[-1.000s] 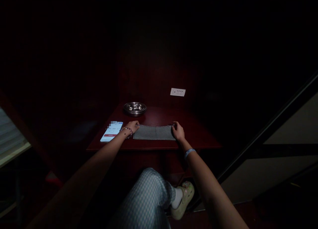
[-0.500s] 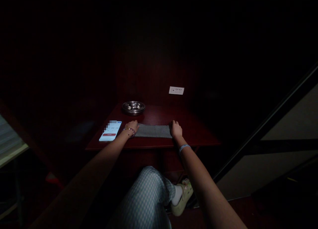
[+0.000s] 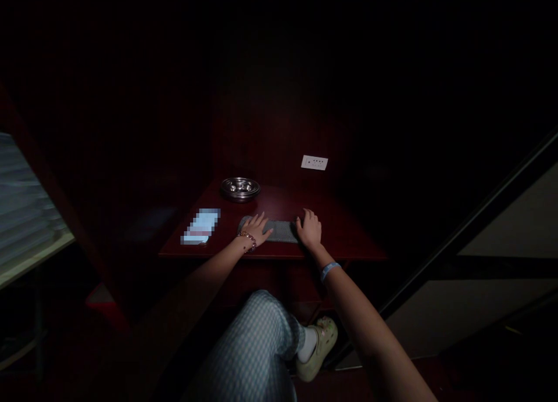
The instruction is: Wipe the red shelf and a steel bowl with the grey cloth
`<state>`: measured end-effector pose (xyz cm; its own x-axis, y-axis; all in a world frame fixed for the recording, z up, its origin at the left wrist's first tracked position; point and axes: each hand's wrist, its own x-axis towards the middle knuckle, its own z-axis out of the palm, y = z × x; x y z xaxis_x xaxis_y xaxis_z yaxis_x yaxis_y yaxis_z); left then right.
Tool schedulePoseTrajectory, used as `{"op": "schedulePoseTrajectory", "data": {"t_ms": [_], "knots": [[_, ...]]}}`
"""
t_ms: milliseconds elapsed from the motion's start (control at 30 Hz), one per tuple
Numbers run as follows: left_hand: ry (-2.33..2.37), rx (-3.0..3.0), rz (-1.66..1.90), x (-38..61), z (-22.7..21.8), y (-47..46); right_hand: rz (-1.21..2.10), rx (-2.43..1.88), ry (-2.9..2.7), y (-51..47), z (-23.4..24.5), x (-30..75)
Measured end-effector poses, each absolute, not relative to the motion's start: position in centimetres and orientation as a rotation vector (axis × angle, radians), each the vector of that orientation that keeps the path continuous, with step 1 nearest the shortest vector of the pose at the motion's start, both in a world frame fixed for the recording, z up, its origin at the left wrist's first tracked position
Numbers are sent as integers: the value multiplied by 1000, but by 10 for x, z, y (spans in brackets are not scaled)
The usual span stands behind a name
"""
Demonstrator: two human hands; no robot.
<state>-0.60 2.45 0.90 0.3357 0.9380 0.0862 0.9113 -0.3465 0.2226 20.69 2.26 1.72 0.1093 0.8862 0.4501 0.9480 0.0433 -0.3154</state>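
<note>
A grey cloth [image 3: 284, 232], folded into a long narrow strip, lies flat on the dark red table [image 3: 349, 239] near its front edge. My left hand [image 3: 257, 230], with a beaded bracelet at the wrist, rests on the strip's left part, fingers spread. At the strip's right end lies my right hand [image 3: 310, 230], palm down, its fingers bent a little and apart; a blue band circles that wrist. The cloth's right end is hidden under the hand.
Behind the cloth, to the left, stands a shiny metal bowl [image 3: 240, 189], perhaps several stacked. A lit phone [image 3: 201, 226] lies on the table's left side. A white power socket [image 3: 314, 162] is on the back wall. My checked trouser leg [image 3: 257, 338] is below the table edge.
My left hand has left the cloth's left end, moved right onto its surface and spread its fingers. My right hand has loosened at the right end. The view has shifted slightly.
</note>
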Motion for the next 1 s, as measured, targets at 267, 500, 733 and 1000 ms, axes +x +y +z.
{"op": "schedulePoseTrajectory", "data": {"t_ms": [267, 500, 733, 1000], "knots": [[1797, 2385, 200, -1, 0, 18, 70, -1726, -2328, 19, 14, 168], [1803, 2375, 166, -8, 4, 13, 228, -1755, -2449, 20, 5, 176], [1800, 2386, 164, -24, 10, 4, 176, -1842, -2388, 15, 6, 195], [1788, 2410, 233, -29, 5, 2, 158, -2014, -2198, 4, 7, 209]]}}
